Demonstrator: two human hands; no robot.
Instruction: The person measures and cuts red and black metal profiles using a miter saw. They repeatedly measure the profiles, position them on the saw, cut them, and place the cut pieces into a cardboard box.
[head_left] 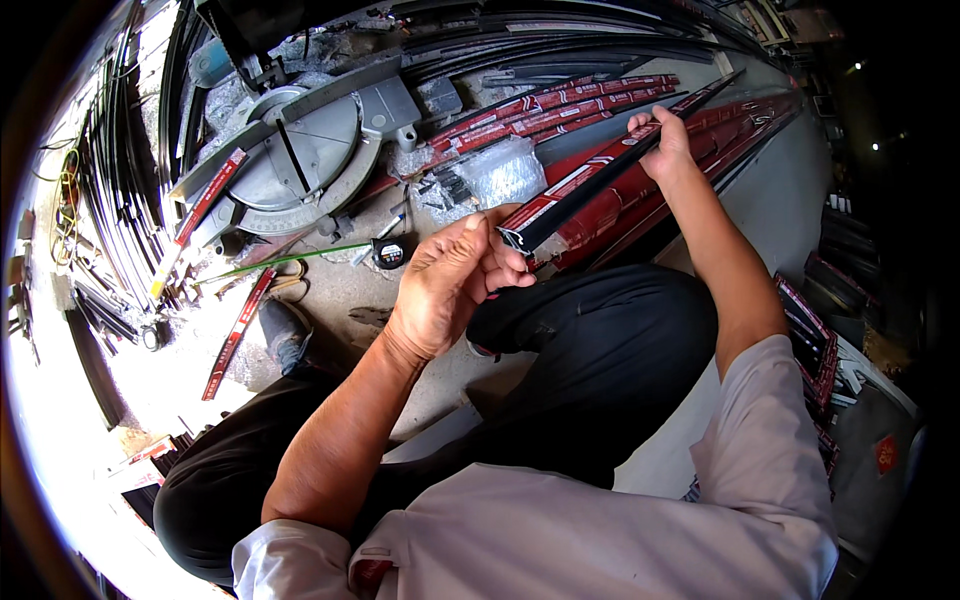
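Note:
A long black profile (592, 195) with red-and-white film along one side slants up and away to the right in front of me. My right hand (664, 145) is closed around its farther part. At the near end, where a hollow cut section shows, my left hand (450, 275) has its thumb and curled fingers against the profile; some fingertips are hidden behind it. Beneath lies a bundle of more red-filmed profiles (690, 150). To the left of my left hand, a black tape measure (388, 253) rests on the floor with its green blade drawn out leftward.
A grey mitre saw (300, 150) stands at the far left, a red-filmed strip (210, 205) leaning across its edge. Another short red strip (238, 335) lies by my shoe (284, 330). Clear plastic wrap (500, 172) sits near the bundle. Black profiles (120, 150) pile up along the left.

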